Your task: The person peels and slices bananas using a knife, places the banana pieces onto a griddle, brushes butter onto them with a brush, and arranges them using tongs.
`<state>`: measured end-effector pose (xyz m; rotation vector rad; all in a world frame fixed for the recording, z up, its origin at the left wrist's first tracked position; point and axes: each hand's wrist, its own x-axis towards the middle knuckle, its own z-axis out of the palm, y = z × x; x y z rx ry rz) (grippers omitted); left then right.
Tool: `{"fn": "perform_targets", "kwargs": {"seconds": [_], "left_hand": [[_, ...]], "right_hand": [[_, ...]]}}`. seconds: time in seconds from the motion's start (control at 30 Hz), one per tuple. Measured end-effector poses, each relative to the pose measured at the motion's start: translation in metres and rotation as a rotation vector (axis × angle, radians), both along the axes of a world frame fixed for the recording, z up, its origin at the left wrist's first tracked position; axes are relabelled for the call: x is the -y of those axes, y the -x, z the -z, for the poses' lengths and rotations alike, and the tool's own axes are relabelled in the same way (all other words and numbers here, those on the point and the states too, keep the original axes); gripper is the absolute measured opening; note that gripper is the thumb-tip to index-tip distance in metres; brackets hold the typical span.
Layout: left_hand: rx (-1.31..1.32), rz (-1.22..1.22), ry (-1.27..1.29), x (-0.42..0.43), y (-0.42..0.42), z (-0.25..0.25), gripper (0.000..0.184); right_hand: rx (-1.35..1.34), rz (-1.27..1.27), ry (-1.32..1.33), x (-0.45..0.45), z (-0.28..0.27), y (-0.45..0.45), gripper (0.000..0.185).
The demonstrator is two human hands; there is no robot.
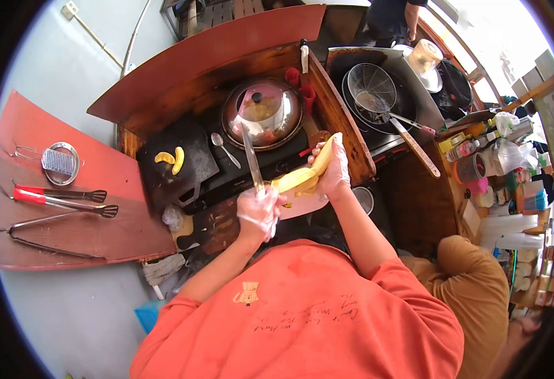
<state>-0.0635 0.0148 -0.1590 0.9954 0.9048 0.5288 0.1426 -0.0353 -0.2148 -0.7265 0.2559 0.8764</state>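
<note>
My left hand [259, 211], in a thin clear plastic glove, is closed round a knife [251, 155] whose blade points up and away from me. My right hand [336, 169], gloved the same way, grips a yellow banana [294, 179]. Its skin looks partly peeled, and its near end reaches close to my left hand. Below the banana lies a pale pink board [302, 207]. Two banana pieces, one curved [164, 157] and one upright [178, 161], rest on a dark flat pan [179, 180] to the left. Beside the pan lies a spoon [225, 150].
A domed lidded pan [263, 114] sits ahead. Right of a wooden divider, a wire skimmer [371, 87] rests over a wok. Tongs [68, 197] and a grater [59, 162] lie on the red side panel [119, 221]. Other people [473, 284] are close by; bottles [463, 150] crowd the right shelf.
</note>
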Motion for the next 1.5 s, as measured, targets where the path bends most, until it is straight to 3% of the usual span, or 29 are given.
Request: {"fn": "perform_targets", "kwargs": {"seconds": [0.03,0.13,0.17,0.23,0.27,0.3,0.37,0.5,0.7,0.77,0.9,0.97,1.0,1.03,1.1,1.17,1.2,1.23,1.3,1.37,1.43,1.5], "left_hand": [[0.025,0.042,-0.056,-0.002,0.011,0.003,0.015],[0.037,-0.127,-0.332,-0.019,0.011,0.002,0.015],[-0.035,-0.135,-0.288,-0.027,0.01,-0.003,0.02],[-0.275,0.079,-0.687,-0.04,-0.009,-0.051,0.027],[-0.236,0.201,-1.266,-0.047,-0.013,-0.058,0.032],[-0.073,0.159,-0.921,-0.044,-0.03,-0.061,0.029],[0.024,0.289,-0.667,-0.043,-0.046,-0.079,0.026],[0.06,0.298,-0.722,-0.04,-0.052,-0.107,0.026],[0.055,0.428,-1.272,-0.056,-0.051,-0.102,0.013],[-0.063,0.561,-1.687,-0.061,-0.051,-0.109,0.007],[-0.006,0.569,-1.685,-0.069,-0.055,-0.095,0.009],[-0.016,0.709,-1.902,-0.075,-0.057,-0.084,0.005],[-0.061,0.771,-1.302,-0.069,-0.055,-0.087,0.003],[-0.067,0.769,-1.298,-0.066,-0.054,-0.085,0.003],[0.126,0.653,-0.357,-0.062,-0.053,-0.079,0.012],[0.133,0.614,-0.245,-0.056,-0.051,-0.074,0.012],[0.16,0.458,-0.097,-0.052,-0.054,-0.068,0.011],[0.186,0.3,0.046,-0.048,-0.058,-0.063,0.011],[0.172,0.206,0.079,-0.039,-0.066,-0.053,0.01],[0.216,0.073,0.201,-0.034,-0.071,-0.035,0.01],[0.166,0.012,0.167,-0.028,-0.074,-0.029,0.012],[0.203,-0.072,0.074,-0.023,-0.067,-0.024,0.013]], "right_hand": [[0.004,0.005,-0.003,0.004,-0.001,-0.003,0.039],[0.199,-0.187,-0.152,0.015,-0.017,-0.002,0.04],[0.205,-0.188,-0.15,0.018,-0.026,0.0,0.04],[0.359,-0.453,-0.288,0.025,-0.048,0.009,0.049],[0.43,-0.514,-0.319,0.024,-0.052,0.013,0.057],[0.437,-0.533,-0.318,0.023,-0.056,0.018,0.057],[0.485,-0.686,-0.318,0.021,-0.062,0.025,0.062],[0.455,-0.645,-0.307,0.021,-0.079,0.035,0.07],[0.559,-0.684,-0.249,0.032,-0.087,0.034,0.066],[0.567,-0.675,-0.217,0.033,-0.088,0.034,0.066],[0.686,-0.745,-0.219,0.035,-0.084,0.03,0.067],[0.691,-0.775,-0.198,0.038,-0.083,0.029,0.069],[0.671,-0.808,-0.228,0.04,-0.089,0.028,0.067],[0.651,-0.841,-0.258,0.042,-0.091,0.026,0.066],[0.596,-0.913,-0.294,0.045,-0.065,0.014,0.07],[0.367,-0.784,-0.351,0.044,-0.061,0.017,0.062],[0.138,-0.499,-0.199,0.032,-0.062,0.032,0.053],[0.411,-0.611,-0.298,0.028,-0.063,0.021,0.04],[0.69,-0.494,0.0,0.019,-0.057,0.022,0.032],[0.674,-0.427,0.05,0.011,-0.037,0.023,0.03],[0.656,-0.356,0.103,0.007,-0.039,0.027,0.029],[0.246,-0.244,0.027,0.006,-0.044,0.026,0.029]]}}
